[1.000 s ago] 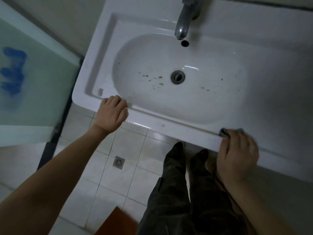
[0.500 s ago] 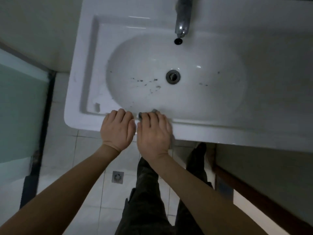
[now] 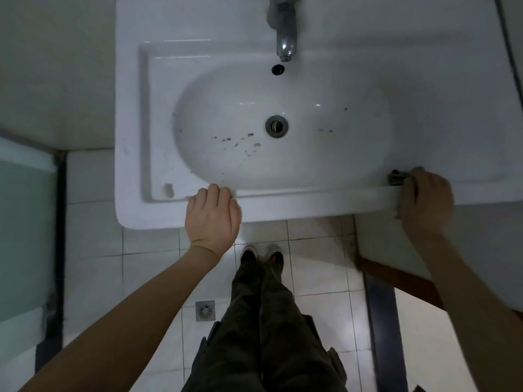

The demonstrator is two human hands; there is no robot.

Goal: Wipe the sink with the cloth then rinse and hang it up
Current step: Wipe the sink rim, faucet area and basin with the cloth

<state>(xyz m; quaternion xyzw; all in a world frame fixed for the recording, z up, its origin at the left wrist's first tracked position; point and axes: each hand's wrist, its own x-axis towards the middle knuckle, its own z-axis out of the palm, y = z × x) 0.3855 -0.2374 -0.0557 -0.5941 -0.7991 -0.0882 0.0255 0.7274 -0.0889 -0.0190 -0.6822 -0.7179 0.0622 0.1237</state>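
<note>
A white ceramic sink [image 3: 133, 114] fills the upper part of the view, with dark specks scattered in its basin left of the drain [image 3: 276, 125]. My left hand [image 3: 212, 217] rests on the sink's front rim with its fingers curled over the edge. My right hand [image 3: 424, 200] grips a small grey cloth [image 3: 397, 177] and presses it on the front rim at the right. Most of the cloth is hidden under the fingers.
A metal tap [image 3: 285, 26] juts out over the basin's back. Below the sink lie a pale tiled floor with a floor drain [image 3: 205, 310] and my legs and shoes. A frosted glass panel [image 3: 25, 222] stands at the left, a dark wooden edge [image 3: 396, 275] at the right.
My right hand has slid the cloth along the front rim from beside my left hand to the far right. The left hand has stayed on the rim.
</note>
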